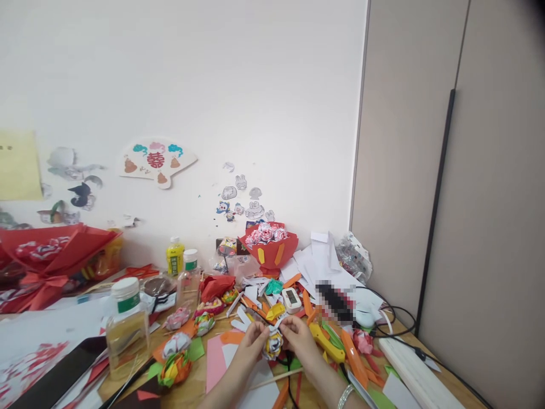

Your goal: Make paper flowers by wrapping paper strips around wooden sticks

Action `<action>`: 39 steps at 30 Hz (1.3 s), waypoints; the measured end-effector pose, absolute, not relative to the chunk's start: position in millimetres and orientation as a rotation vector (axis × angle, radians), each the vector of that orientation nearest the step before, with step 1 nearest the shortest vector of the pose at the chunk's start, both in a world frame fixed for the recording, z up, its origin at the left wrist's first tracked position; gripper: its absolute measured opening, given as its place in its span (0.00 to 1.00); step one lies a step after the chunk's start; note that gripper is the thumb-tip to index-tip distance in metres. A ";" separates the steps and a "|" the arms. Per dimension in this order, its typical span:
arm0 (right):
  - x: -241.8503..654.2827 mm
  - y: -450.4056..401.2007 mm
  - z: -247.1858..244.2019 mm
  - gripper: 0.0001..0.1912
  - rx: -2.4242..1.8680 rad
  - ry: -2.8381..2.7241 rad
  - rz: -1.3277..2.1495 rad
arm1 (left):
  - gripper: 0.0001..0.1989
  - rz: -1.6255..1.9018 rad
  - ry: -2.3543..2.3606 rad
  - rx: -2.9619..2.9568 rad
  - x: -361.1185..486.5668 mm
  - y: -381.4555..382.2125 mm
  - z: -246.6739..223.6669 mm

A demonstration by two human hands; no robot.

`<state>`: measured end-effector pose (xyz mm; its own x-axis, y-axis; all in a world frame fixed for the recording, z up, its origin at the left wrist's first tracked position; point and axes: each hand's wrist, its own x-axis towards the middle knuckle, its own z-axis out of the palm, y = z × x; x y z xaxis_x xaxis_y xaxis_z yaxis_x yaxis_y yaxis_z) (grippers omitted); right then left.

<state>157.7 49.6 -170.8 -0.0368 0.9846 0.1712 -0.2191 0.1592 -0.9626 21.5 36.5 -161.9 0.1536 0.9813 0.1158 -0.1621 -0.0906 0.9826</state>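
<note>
Between my hands, low in the head view, is a white and yellow paper flower point(273, 344). My left hand point(254, 339) pinches its left side, fingers closed. On the other side my right hand point(296, 335) grips the flower's upper right edge, where a white paper piece shows. Under my hands lie a white sheet point(251, 372), a pink sheet point(214, 363) and a thin wooden stick point(276, 377). Just behind the flower are a folded yellow paper piece point(276, 311) and a small white digital timer point(292, 300).
A yellow-handled cutter point(327, 343) lies right of my hands, near a white power strip point(419, 372) with black cables. Finished paper flowers point(175, 368) and a clear bottle point(128, 335) stand left. Behind are a red paper bouquet point(272, 253) and another large bouquet point(55, 250).
</note>
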 end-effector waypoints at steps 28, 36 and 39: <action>165.8 47.7 -165.7 0.17 -0.857 -1.479 1.146 | 0.11 1.050 0.841 1.284 6.7 21.7 -132.0; 165.1 43.8 -165.5 0.14 -0.870 -1.497 1.268 | 0.11 0.974 0.931 1.331 8.1 26.2 -139.5; 166.3 43.6 -165.7 0.10 -0.875 -1.559 1.239 | 0.10 0.977 0.957 1.405 9.0 27.1 -140.1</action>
<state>166.3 43.6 -165.7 -0.3144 0.9209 0.2305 -0.0164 0.2375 -0.9713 9.0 27.1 -140.1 0.3287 0.9435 0.0419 0.0217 -0.0519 0.9984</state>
